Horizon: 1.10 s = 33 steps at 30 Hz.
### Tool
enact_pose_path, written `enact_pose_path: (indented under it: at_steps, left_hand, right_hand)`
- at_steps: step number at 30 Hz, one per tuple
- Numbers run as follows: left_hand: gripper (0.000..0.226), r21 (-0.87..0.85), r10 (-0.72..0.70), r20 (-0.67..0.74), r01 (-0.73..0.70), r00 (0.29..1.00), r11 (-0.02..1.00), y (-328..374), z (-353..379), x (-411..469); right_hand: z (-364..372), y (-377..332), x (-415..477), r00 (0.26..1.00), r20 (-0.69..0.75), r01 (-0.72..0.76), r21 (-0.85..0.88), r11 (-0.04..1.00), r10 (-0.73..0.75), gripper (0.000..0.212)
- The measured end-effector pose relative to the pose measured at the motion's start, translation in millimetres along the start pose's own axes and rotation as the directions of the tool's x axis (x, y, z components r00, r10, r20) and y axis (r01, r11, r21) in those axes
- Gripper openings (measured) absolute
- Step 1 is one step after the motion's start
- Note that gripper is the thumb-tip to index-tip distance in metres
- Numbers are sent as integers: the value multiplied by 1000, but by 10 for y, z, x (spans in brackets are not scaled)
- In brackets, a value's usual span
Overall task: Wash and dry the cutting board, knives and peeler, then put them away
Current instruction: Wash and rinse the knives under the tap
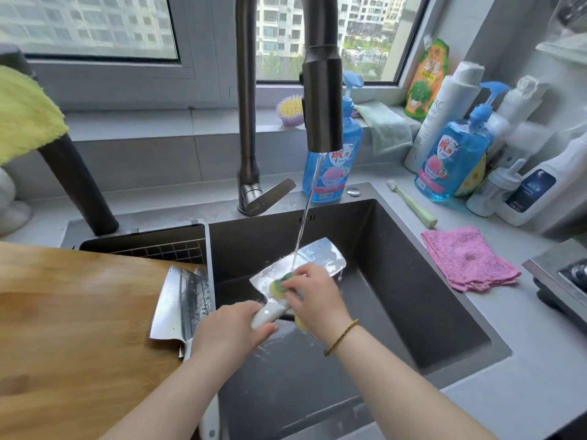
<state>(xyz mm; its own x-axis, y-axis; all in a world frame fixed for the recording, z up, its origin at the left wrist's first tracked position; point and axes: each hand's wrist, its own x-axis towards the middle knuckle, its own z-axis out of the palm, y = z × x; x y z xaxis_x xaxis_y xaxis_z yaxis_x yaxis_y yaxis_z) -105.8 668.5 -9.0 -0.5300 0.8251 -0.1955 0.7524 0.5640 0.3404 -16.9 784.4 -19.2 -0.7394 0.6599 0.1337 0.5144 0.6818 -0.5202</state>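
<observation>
My left hand [230,330] grips the white handle of a cleaver [320,257], holding the wide blade flat over the dark sink [413,281] under running water. My right hand [313,295] pinches a yellow-green sponge [279,285] against the blade near the handle. A second cleaver [181,308] lies on the wooden cutting board [73,328] at the left; its white handle [209,417] shows below my left forearm. The board covers the sink's left part. I see no peeler.
The tall faucet [320,90] pours a thin stream onto the blade. A pink cloth [467,258] lies on the counter at the right, beside a toothbrush [411,203] and several detergent bottles [454,160]. A yellow cloth [25,115] hangs at the left. A wire basket [168,249] sits behind the board.
</observation>
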Motion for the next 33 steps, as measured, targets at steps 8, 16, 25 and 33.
enact_pose_path:
  at_steps: [8, 16, 25, 33]
  left_hand:
    - [30, -68, -49, 12, 49, 999, 996, -88, 86, 105]
    - [27, -113, -76, 85, 85, 993, 990, -92, 108, 193]
    - [28, -190, -89, 109, 109, 990, 976, -66, 101, 188]
    - [31, -415, -140, 158, 194, 977, 889, -112, 119, 122]
  right_hand:
    - [55, 55, 330, 979, -83, -199, -179, 964, 187, 26]
    - [6, 360, 515, 955, 29, -281, -235, 931, 295, 31]
    - [-81, 294, 638, 964, 143, -183, -250, 951, 224, 30]
    - [-9, 59, 514, 956, 293, 46, -216, 975, 20, 30]
